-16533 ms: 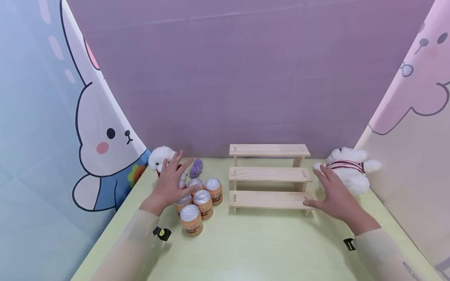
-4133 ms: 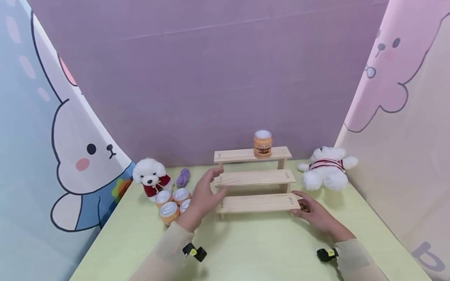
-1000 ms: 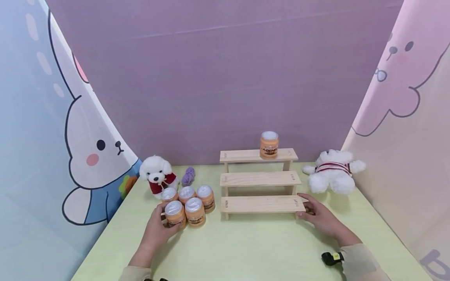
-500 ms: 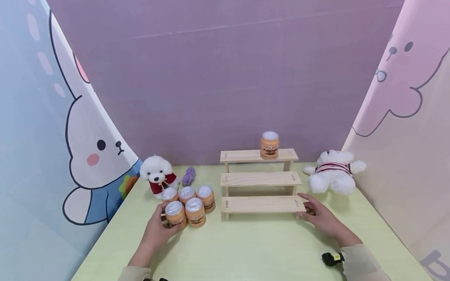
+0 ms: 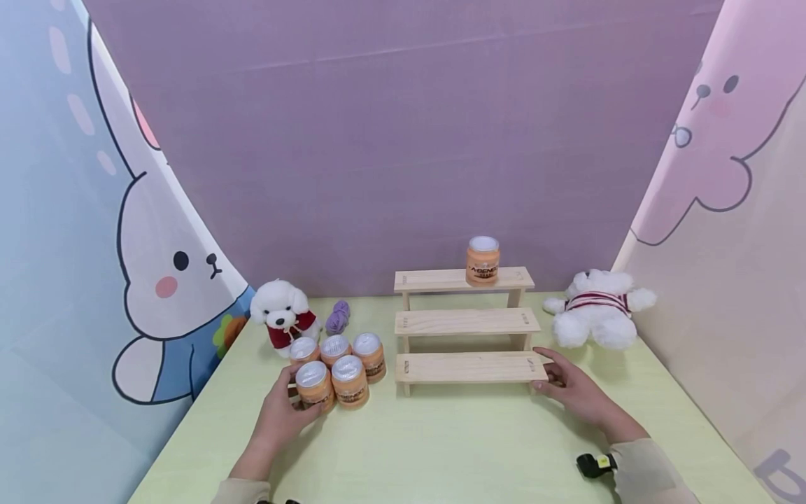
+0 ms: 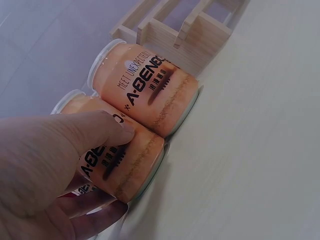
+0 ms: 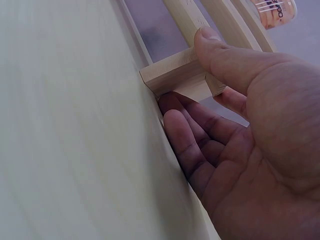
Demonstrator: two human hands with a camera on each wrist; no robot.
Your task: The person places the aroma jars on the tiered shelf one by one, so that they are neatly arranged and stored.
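My left hand (image 5: 280, 413) grips the front-left orange jar (image 5: 315, 388), thumb across its printed label and fingers round its far side. That jar stands among several alike with silvery tops; in the left wrist view a second jar (image 6: 145, 87) touches it. My right hand (image 5: 573, 388) holds the right end of the lowest step of a three-step wooden shelf (image 5: 466, 367). In the right wrist view its thumb (image 7: 220, 50) lies against the wood and its fingers curl near the leg by the table. One orange jar (image 5: 483, 262) stands upright on the top step, right of centre.
A white plush dog (image 5: 283, 315) in a red top sits behind the jars, beside a purple yarn skein (image 5: 338, 317). A white plush toy (image 5: 595, 308) in a striped top lies right of the shelf. Fabric walls close in the table's back and sides.
Since the oldest frame, one jar has gone onto the top step and my right hand has taken the shelf's end. My left hand has moved from the shelf to the front-left jar. Lately both hands stay still.
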